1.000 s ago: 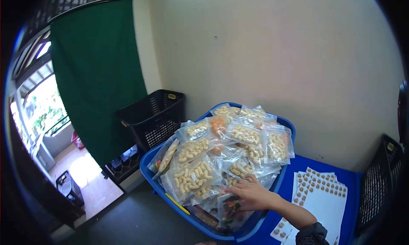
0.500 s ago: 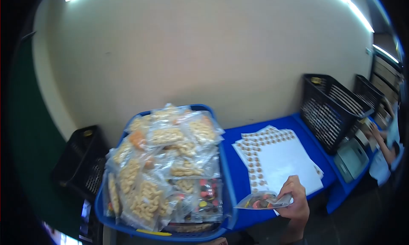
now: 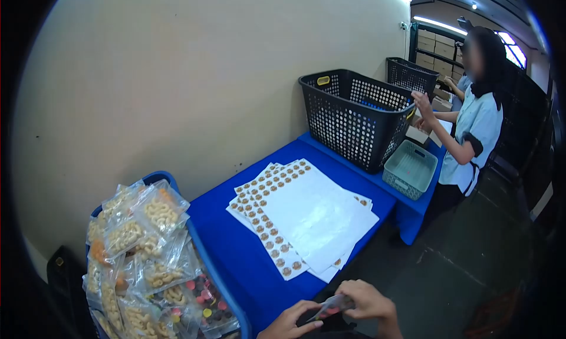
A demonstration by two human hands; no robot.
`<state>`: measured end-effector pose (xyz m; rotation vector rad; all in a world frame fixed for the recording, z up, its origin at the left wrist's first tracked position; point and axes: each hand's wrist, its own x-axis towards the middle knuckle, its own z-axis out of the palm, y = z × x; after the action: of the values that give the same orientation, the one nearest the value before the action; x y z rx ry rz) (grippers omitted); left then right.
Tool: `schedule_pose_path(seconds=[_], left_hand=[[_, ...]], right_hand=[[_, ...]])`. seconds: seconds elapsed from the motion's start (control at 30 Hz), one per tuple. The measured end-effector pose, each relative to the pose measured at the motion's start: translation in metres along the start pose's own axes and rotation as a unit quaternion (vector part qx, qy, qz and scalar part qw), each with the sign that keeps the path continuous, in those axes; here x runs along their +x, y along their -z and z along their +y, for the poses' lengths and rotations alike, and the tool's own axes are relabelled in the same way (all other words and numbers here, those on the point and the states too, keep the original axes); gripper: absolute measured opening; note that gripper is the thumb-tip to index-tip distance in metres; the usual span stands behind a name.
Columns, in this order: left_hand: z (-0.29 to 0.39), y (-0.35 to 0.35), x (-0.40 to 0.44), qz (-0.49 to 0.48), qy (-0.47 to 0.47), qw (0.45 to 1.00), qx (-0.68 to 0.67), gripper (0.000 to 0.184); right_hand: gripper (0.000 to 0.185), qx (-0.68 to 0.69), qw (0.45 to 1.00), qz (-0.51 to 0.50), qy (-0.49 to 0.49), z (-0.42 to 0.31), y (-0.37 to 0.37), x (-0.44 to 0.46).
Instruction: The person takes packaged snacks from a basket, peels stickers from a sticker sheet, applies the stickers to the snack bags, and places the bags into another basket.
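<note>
Between my two hands, in front of the table's near edge, is a small clear bag (image 3: 331,309) with pinkish pieces in it. My right hand (image 3: 367,300) pinches the bag from the right. On its left side, my left hand (image 3: 293,321) has thumb and fingers closed on the bag's edge. Sheets of round brown stickers (image 3: 312,206) lie just beyond my hands on the blue-covered table (image 3: 218,212). At the lower left, a blue basket (image 3: 227,297) is heaped with clear bags of pale curved snacks (image 3: 162,212) and bags of dark, red and yellow pieces (image 3: 206,297).
A large black perforated basket (image 3: 348,126) stands at the back of the table, beside a grey-green basket (image 3: 410,169). A co-worker (image 3: 471,120) stands at the right near open boxes (image 3: 420,132). Another black basket (image 3: 66,280) is at the lower left.
The view has swung right. My right hand has left the blue basket with a small bag, now before the table. My left hand has come up to hold the bag too.
</note>
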<state>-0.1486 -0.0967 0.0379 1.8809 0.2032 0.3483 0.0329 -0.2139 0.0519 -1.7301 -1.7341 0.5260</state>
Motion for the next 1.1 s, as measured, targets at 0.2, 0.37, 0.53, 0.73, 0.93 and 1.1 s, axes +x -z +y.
schedule_pose_path(seconds=[0.2,0.37,0.53,0.73,0.93,1.1], left_hand=[[-0.025,-0.004,0.059,0.046,0.032,0.998,0.038,0.037],[-0.034,-0.005,0.108,0.022,0.114,0.992,-0.04,0.034],[-0.056,-0.014,0.134,0.118,0.168,0.975,-0.089,0.037],[-0.077,-0.018,0.148,0.249,0.139,0.943,-0.172,0.044],[-0.068,0.024,0.168,0.509,0.146,0.809,-0.253,0.033],[-0.102,0.057,0.152,0.586,0.059,0.767,-0.256,0.047]], right_hand=[[0.031,0.0,0.994,-0.081,0.077,0.046,0.02,0.06],[0.031,-0.009,0.971,-0.211,0.113,0.073,0.048,0.107],[0.028,0.02,0.959,-0.239,0.152,0.118,0.051,0.132],[0.038,-0.005,0.931,-0.313,0.188,0.126,0.063,0.172],[0.054,0.198,0.962,0.095,0.161,0.145,0.063,0.244],[0.031,0.229,0.97,-0.002,0.08,0.227,-0.007,0.34]])
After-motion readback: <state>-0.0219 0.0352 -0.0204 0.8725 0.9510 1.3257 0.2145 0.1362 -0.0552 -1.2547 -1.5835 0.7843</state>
